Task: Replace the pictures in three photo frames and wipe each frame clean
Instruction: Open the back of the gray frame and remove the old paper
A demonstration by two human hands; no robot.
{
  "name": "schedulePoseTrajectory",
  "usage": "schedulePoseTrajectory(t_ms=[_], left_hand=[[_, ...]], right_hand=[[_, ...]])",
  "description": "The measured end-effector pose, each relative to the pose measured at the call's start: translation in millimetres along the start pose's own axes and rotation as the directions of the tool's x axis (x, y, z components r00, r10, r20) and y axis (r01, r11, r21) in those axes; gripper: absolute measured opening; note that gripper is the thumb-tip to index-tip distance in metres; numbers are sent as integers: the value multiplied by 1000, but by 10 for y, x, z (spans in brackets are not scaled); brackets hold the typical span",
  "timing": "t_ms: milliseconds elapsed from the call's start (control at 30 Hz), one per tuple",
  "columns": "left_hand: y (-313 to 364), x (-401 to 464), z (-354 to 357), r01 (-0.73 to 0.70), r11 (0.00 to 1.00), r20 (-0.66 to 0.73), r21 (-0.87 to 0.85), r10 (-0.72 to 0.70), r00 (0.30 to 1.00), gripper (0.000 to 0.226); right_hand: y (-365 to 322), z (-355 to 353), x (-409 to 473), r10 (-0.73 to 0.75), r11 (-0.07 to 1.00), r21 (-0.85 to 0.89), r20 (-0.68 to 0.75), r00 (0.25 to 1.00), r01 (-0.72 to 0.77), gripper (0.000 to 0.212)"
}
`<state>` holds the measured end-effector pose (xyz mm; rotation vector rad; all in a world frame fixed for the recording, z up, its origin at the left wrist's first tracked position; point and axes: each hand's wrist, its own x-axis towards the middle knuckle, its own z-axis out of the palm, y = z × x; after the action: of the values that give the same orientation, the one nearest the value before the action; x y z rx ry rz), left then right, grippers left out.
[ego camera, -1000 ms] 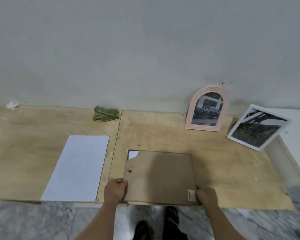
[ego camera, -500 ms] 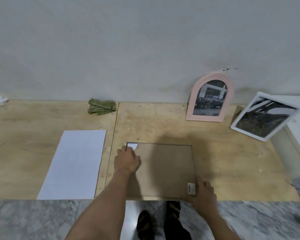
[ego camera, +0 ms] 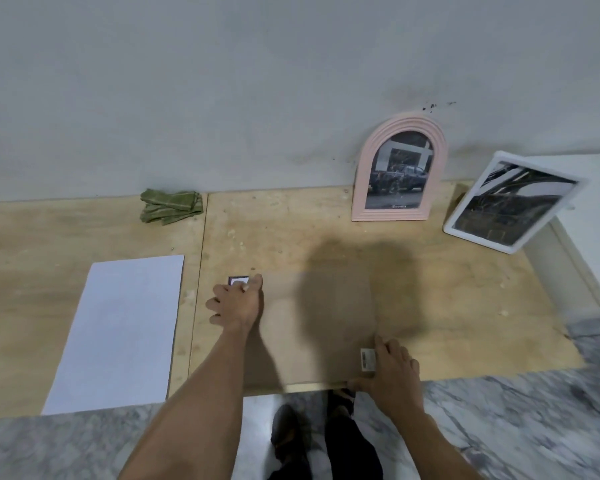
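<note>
A photo frame lies face down on the plywood, its brown backing board (ego camera: 319,327) up. My left hand (ego camera: 236,303) rests on the board's far left corner, fingertips at the cut-out notch where white paper shows. My right hand (ego camera: 388,372) presses on the near right corner beside a barcode sticker (ego camera: 368,359), thumb curled under the frame's front edge. A pink arched frame (ego camera: 399,168) with a car photo leans on the wall. A white rectangular frame (ego camera: 510,202) with a dark photo leans at the right. A white sheet of paper (ego camera: 122,330) lies to the left.
A folded green cloth (ego camera: 170,206) lies by the wall at the back left. The plywood top (ego camera: 447,289) ends at a near edge above a grey marble floor (ego camera: 49,445). My feet in dark sandals stand below the edge. A white ledge sits at the far right.
My left hand left the frame's near left corner and moved up to the far left corner at the notch. My right hand stayed at the near right corner.
</note>
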<state>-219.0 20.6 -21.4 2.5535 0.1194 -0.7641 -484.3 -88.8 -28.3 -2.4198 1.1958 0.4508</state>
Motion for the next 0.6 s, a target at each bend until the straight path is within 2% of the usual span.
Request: schedulePoseTrajectory(t_ms=[133,233,367,433,533,600], left_hand=[[-64,-61,-67,-57,991,-34,-123,53,998,50],[-46,-83,-125,-115,992,-96,-60,109,989,47],[-29,-88,-187,-131,988,-89,-78,124,988,49],[-49,-140,-212,-119,986,-74,-118,111,991,48],[-82,-133,-262,-96,935,-47,-340,85,995,36],[-114,-138,-309,-78,901,-9,-427,83,997,43]], right_hand=[[-39,-19,-60,25,999,22,0,1000,-25,108],[-79,-27,-119,70,987,141,24,997,-72,105],[-187,-104,-82,125,947,290,71,990,-140,87],[-240,-162,-52,167,928,334,20,986,-164,79],[-227,-231,23,195,911,374,-16,981,-175,75],[-167,-256,60,228,866,455,5,974,-205,60]])
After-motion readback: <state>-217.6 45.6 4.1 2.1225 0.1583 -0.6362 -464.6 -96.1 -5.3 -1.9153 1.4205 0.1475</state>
